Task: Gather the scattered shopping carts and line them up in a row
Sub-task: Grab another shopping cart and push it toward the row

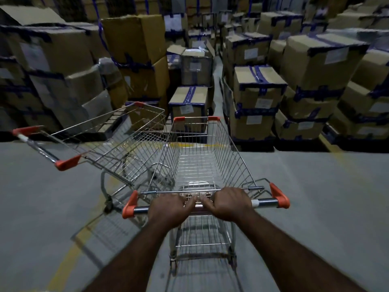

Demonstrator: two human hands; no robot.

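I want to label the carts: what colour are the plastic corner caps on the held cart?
Orange-red, clearest in the head view on the held cart, at its handle ends.

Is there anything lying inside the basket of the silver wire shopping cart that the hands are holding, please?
No, the basket of the silver wire shopping cart shows only bare mesh.

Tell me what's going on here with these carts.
A person grips the handle of an empty cart with the left hand and the right hand, set close together at mid-bar. The cart points at stacked boxes. A second cart stands close on its left, skewed, so the two are not yet lined up. Whether they touch is unclear. Both stand on a grey floor.
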